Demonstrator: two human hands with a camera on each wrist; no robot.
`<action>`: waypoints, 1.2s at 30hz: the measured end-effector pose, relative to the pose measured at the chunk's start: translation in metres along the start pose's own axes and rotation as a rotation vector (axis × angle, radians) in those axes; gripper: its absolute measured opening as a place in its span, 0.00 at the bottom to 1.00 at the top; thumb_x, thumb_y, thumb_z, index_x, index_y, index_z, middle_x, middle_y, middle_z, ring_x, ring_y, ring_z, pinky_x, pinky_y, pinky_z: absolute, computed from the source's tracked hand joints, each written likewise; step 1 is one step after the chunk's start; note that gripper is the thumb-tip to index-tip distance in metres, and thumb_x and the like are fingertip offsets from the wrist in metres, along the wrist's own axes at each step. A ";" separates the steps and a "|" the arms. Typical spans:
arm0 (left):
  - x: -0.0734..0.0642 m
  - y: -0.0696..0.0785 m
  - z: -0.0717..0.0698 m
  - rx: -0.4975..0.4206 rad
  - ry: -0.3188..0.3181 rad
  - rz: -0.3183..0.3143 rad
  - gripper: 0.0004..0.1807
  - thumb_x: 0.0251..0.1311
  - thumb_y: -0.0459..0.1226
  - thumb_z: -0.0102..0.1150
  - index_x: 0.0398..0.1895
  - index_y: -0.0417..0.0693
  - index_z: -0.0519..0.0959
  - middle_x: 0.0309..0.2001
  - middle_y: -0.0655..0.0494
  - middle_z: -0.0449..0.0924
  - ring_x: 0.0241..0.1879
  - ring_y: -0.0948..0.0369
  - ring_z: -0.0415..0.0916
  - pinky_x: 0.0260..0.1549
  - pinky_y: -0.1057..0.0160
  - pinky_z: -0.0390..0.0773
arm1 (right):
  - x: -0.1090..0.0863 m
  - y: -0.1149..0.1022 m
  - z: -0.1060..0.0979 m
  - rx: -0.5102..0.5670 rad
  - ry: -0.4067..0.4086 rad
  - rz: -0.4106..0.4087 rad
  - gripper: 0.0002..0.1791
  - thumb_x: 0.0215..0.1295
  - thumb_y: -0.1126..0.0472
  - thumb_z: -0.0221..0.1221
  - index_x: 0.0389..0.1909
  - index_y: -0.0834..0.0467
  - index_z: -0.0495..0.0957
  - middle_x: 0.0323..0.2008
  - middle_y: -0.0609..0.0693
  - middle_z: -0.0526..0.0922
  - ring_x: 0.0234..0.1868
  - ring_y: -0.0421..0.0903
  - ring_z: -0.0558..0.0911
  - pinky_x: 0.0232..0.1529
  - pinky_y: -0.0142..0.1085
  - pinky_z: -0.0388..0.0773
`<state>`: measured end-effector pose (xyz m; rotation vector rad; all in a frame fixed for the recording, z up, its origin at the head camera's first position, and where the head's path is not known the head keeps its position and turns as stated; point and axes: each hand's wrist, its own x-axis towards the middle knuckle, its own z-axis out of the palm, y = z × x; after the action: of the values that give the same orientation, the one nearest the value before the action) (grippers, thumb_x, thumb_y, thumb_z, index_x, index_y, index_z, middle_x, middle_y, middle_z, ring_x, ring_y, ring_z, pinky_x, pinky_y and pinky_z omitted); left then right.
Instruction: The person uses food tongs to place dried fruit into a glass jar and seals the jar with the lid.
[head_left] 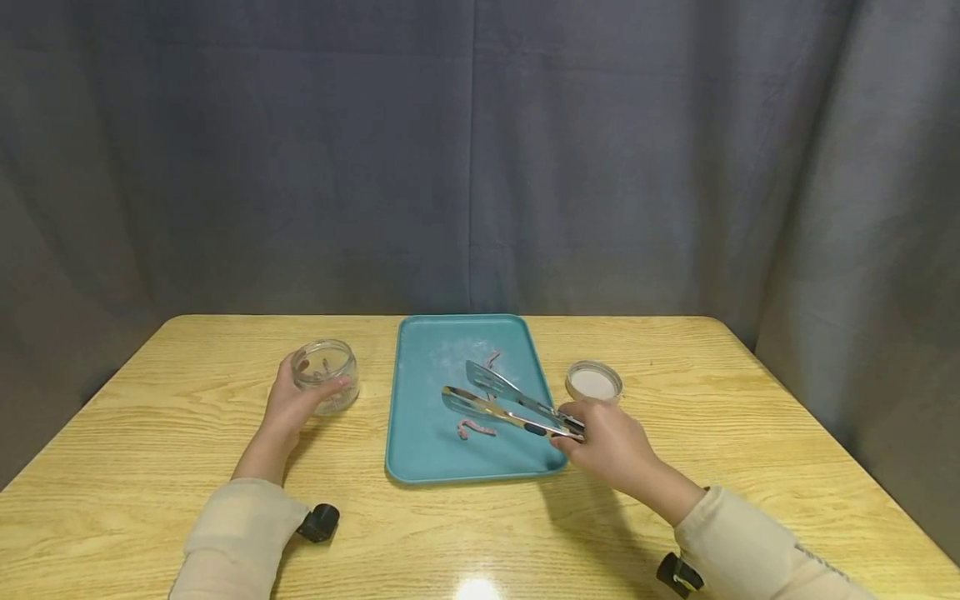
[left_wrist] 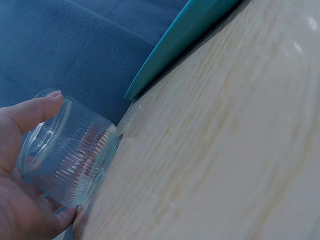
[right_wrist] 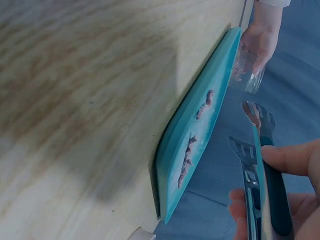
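Observation:
My left hand (head_left: pixel 294 407) grips a clear glass jar (head_left: pixel 343 402) by its side, thumb near the rim, left of the tray. The jar is uncovered, and some pinkish pieces (left_wrist: pixel 86 152) show through its ribbed wall. In my right hand (head_left: pixel 618 446) is a pair of metal tongs (head_left: pixel 527 423) with dark grips and slotted ends. Their arms are spread apart above the teal tray (head_left: pixel 416 450), with nothing between the tips. Below them on the tray lie a curved pink strip (head_left: pixel 480 428) and another strip (head_left: pixel 492 358) farther back, partly covered by the tongs.
A round jar lid (head_left: pixel 593 383) lies on the wooden table (head_left: pixel 360 533) right of the tray, just beyond my right hand. Pale powdery smears mark the tray's far half. A grey curtain (head_left: pixel 315 167) hangs behind the table and along its sides.

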<state>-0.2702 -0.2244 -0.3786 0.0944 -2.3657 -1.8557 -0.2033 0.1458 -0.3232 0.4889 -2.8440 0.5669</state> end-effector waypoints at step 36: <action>-0.002 0.003 0.001 0.010 0.007 0.002 0.53 0.46 0.47 0.62 0.66 0.48 0.35 0.65 0.43 0.38 0.60 0.41 0.40 0.53 0.42 0.48 | -0.014 0.007 0.015 -0.064 -0.018 -0.069 0.15 0.44 0.59 0.65 0.35 0.59 0.79 0.32 0.52 0.79 0.33 0.50 0.77 0.22 0.40 0.71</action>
<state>-0.2682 -0.2229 -0.3765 0.0995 -2.3697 -1.8402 -0.1953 0.1500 -0.3431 0.5806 -2.8399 0.4594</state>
